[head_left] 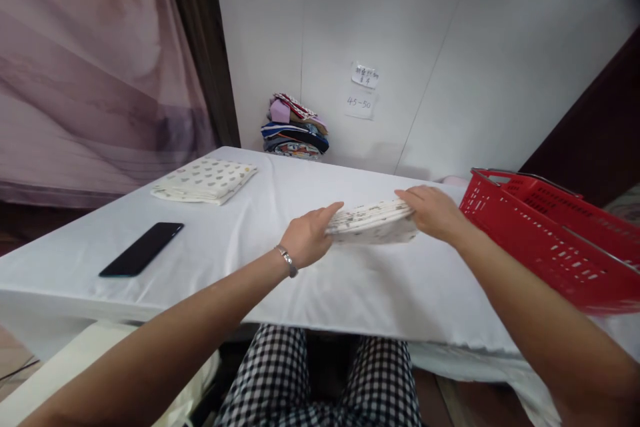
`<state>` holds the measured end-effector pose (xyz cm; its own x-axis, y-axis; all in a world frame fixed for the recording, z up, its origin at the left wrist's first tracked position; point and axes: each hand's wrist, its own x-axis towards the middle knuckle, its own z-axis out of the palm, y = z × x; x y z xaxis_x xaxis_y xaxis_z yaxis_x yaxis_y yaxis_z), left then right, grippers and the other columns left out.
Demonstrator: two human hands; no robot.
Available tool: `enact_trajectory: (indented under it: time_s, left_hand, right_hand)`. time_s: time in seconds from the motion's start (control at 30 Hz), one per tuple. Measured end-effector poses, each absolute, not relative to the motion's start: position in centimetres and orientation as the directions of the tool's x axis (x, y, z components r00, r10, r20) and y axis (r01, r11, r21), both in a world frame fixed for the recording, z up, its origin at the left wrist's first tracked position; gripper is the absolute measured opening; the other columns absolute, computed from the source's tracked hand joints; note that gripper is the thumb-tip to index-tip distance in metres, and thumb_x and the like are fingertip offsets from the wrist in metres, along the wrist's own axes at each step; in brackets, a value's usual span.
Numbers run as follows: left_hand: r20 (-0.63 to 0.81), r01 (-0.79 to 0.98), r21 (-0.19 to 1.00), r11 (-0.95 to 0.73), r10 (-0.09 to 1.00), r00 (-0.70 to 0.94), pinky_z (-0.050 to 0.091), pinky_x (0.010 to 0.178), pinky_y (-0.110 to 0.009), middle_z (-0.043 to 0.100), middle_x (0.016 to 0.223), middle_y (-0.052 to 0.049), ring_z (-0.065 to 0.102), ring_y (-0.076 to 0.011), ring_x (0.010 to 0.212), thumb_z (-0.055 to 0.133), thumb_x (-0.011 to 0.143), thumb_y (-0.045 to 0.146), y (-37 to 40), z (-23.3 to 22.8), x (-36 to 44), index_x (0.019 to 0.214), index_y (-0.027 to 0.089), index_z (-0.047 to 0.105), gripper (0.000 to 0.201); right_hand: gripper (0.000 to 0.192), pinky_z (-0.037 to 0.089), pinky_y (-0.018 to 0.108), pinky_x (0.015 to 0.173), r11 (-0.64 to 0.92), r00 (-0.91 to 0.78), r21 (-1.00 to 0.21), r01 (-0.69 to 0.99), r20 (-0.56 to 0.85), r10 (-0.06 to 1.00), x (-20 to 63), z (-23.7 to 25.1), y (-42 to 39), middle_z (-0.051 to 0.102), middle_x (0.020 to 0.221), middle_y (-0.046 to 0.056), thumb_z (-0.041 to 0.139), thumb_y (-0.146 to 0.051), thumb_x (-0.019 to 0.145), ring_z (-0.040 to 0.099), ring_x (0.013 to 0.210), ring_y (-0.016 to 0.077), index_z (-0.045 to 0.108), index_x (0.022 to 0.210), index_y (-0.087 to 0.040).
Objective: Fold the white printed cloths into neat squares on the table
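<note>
On white table (350,280), hands gripping folded cloth (373,221), lengthwise left-right

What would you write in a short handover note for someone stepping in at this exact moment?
Left hand: grips the left end of the folded patterned cloth.
Right hand: grips its right end; the cloth sits just above the white table.
Done: one folded spotted cloth lies at the far left; a stack of folded clothes stands by the wall.
Nearby: red basket to the right, black phone to the left.
Left: the held cloth is not yet set down.
</note>
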<state>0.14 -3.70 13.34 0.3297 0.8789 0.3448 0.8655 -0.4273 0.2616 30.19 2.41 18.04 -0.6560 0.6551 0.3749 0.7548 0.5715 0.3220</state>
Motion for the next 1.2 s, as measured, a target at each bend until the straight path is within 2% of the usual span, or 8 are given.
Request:
enact_trajectory:
  time_s: [0.17, 0.3, 0.43, 0.53, 0.6, 0.83, 1.0, 1.2]
  left_hand:
    - [0.139, 0.631, 0.697, -0.340, 0.928, 0.346, 0.048, 0.074, -0.028, 0.063, 0.110, -0.001, 0.062, -0.0169, 0.083, 0.052, 0.069, 0.020, -2.2, 16.7, -0.6, 0.138, 0.026, 0.030, 0.073]
    - [-0.084, 0.509, 0.854, -0.103, 0.940, 0.331, 0.050, 0.076, -0.029, 0.066, 0.106, -0.004, 0.063, -0.0188, 0.089, 0.053, 0.069, 0.023, 2.1, 12.5, -2.9, 0.128, 0.019, 0.047, 0.059]
    - [-0.256, 0.746, 0.641, 0.178, 0.967, -0.011, 0.050, 0.079, -0.030, 0.067, 0.104, -0.007, 0.061, -0.0245, 0.099, 0.059, 0.064, 0.030, 5.0, 6.3, -5.8, 0.107, 0.017, 0.062, 0.046]
    - [-0.271, 0.757, 0.617, 0.216, 0.961, -0.053, 0.049, 0.079, -0.026, 0.068, 0.103, -0.006, 0.062, -0.0218, 0.096, 0.057, 0.066, 0.033, 5.1, 3.9, -7.0, 0.102, 0.018, 0.065, 0.040]
    - [-0.256, 0.755, 0.630, 0.183, 0.967, -0.020, 0.049, 0.077, -0.024, 0.069, 0.101, -0.005, 0.063, -0.0200, 0.093, 0.055, 0.069, 0.034, 4.8, 3.5, -7.3, 0.101, 0.018, 0.065, 0.037]
    - [-0.162, 0.798, 0.593, 0.103, 0.987, -0.006, 0.049, 0.076, -0.028, 0.068, 0.100, -0.005, 0.063, -0.0208, 0.090, 0.047, 0.075, 0.041, 4.8, 2.4, -7.3, 0.099, 0.021, 0.066, 0.036]
    - [-0.119, 0.813, 0.578, 0.061, 0.993, 0.010, 0.047, 0.081, -0.029, 0.068, 0.101, -0.006, 0.062, -0.0205, 0.093, 0.044, 0.078, 0.037, 4.7, 2.1, -7.5, 0.098, 0.020, 0.066, 0.034]
    - [-0.128, 0.805, 0.588, 0.077, 0.992, -0.002, 0.047, 0.080, -0.027, 0.068, 0.102, -0.005, 0.062, -0.0203, 0.096, 0.045, 0.078, 0.037, 4.4, 2.6, -7.5, 0.096, 0.020, 0.066, 0.032]
  right_hand:
    - [0.051, 0.037, 0.037, 0.087, 0.623, -0.703, 0.325, 0.711, 0.340, 0.625, 28.8, 22.5, 6.8, 0.060, 0.108, 0.005, 0.044, -0.008, 0.076, 0.051, 0.102, 0.0225, 0.049, 0.124, -0.026]
    - [0.053, 0.034, 0.039, 0.094, 0.598, -0.636, 0.225, 0.769, 0.358, 0.684, 24.1, 19.9, 11.2, 0.055, 0.121, 0.008, 0.046, -0.005, 0.074, 0.047, 0.111, 0.0248, 0.050, 0.124, -0.019]
    - [0.056, 0.033, 0.036, 0.100, 0.677, -0.648, 0.022, 0.736, 0.314, 0.694, 19.4, 13.7, 11.5, 0.051, 0.129, 0.009, 0.040, -0.004, 0.075, 0.043, 0.119, 0.0212, 0.046, 0.130, -0.015]
    - [0.050, 0.033, 0.036, 0.101, 0.768, -0.730, -0.115, 0.630, 0.251, 0.636, 17.4, 8.8, 8.8, 0.053, 0.128, 0.006, 0.041, -0.012, 0.081, 0.045, 0.119, 0.0190, 0.045, 0.130, -0.019]
    - [0.045, 0.033, 0.036, 0.102, 0.735, -0.713, -0.190, 0.651, 0.180, 0.678, 16.9, 6.0, 6.9, 0.051, 0.131, 0.007, 0.043, -0.022, 0.085, 0.043, 0.121, 0.0196, 0.046, 0.130, -0.019]
    - [0.049, 0.017, 0.051, 0.106, 0.480, -0.486, -0.156, 0.863, 0.001, 0.874, 18.5, 1.8, 6.7, 0.028, 0.147, 0.008, 0.030, -0.046, 0.092, 0.021, 0.136, 0.0247, 0.037, 0.136, -0.025]
    - [0.045, 0.028, 0.054, 0.099, 0.237, -0.232, -0.089, 0.967, 0.060, 0.971, 22.3, 2.2, 8.5, 0.039, 0.140, 0.012, 0.032, -0.044, 0.091, 0.033, 0.130, 0.0277, 0.046, 0.129, -0.023]
    - [0.048, 0.047, 0.043, 0.084, 0.092, -0.007, -0.263, 0.960, 0.310, 0.951, 28.3, -0.3, 5.8, 0.056, 0.122, 0.018, 0.039, -0.043, 0.087, 0.053, 0.113, 0.0311, 0.051, 0.125, -0.018]
